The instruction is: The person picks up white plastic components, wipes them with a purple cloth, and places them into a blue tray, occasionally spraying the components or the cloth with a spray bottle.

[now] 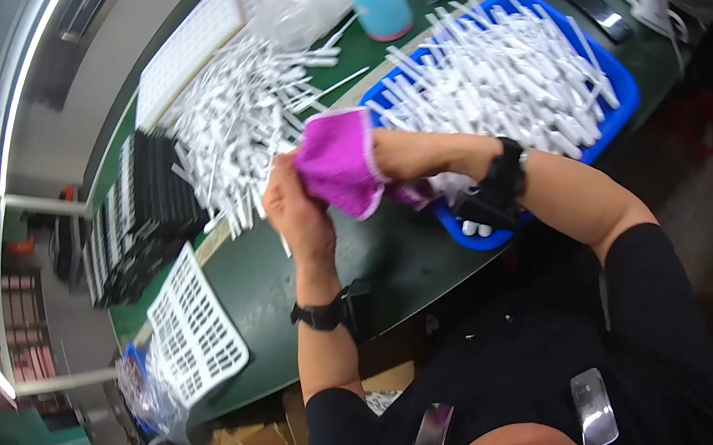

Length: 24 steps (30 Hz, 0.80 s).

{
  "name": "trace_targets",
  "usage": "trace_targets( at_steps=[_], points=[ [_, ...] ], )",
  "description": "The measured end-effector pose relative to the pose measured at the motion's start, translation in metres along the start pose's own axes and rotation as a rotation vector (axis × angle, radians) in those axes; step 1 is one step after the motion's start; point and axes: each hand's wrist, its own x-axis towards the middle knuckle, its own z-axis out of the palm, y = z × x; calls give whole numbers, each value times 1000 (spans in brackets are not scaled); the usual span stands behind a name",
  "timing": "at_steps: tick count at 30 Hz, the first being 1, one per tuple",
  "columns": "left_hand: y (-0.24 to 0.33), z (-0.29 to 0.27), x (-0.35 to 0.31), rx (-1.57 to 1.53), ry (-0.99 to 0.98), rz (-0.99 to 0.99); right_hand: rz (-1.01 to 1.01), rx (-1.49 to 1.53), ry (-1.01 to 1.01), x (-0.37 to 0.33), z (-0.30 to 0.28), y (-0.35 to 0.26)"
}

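Note:
A bright purple cloth (341,161) with a pale stitched edge is spread between my hands above the table. My right hand (402,152) is closed on it, and the cloth hides part of its fingers. Against the cloth's left edge, my left hand (299,215) has its fingers curled closed. A sliver of white shows beside those fingers, but what they grip is hidden. Behind my right wrist stands a blue basket (624,98) heaped with white stick-like plastic pieces (514,84). More white pieces (236,120) lie in a loose pile to the left.
At the left are stacked black trays (155,187), a white slotted tray (200,324) and a white panel (191,50). Toward the back stand a blue spray bottle (380,7), clear plastic bags (304,8) and a phone (594,9). The green table's (268,293) near edge borders my body.

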Motion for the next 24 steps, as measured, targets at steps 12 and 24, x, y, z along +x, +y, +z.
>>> trace_targets(
  at_steps=[12,24],
  points=[
    [30,33,25,-199,119,-20,157,-225,6,-20,-38,-3],
    [-58,170,93,-176,-573,-733,-431,83,-366,-26,-67,-16]
  ],
)
